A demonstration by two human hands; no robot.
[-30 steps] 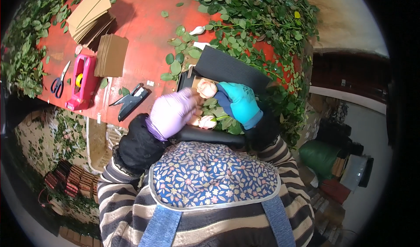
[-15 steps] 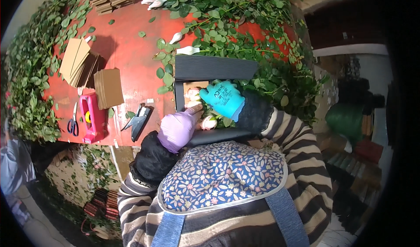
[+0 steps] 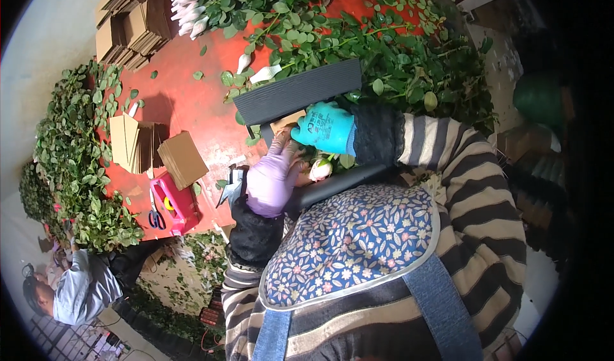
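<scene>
My left hand (image 3: 271, 178), in a purple glove with bare fingertips, reaches into a dark frame on the red table. Its fingers are stretched out and partly apart, over the roses, near my right hand's fingers. My right hand (image 3: 325, 129), in a teal glove, has its fingers curled down beside a brown cardboard piece (image 3: 286, 121); what they grip is hidden. A pale pink rose (image 3: 320, 169) lies just right of my left fingers. Behind the hands stands a black ribbed board (image 3: 300, 92), and a smooth black edge (image 3: 348, 179) runs along the near side.
Leafy stems (image 3: 409, 60) spread behind and right. Cardboard stacks (image 3: 183, 160) stand left, by a pink tape dispenser (image 3: 176, 202), scissors (image 3: 155, 212) and a stapler (image 3: 234, 183) partly behind my left arm. White-wrapped buds (image 3: 185, 6) lie at the back. Another person (image 3: 83, 290) is at far left.
The view has turned, so the table appears tilted and the other person shows more. My left fingers reach further in, up against the right glove, covering roses seen before.
</scene>
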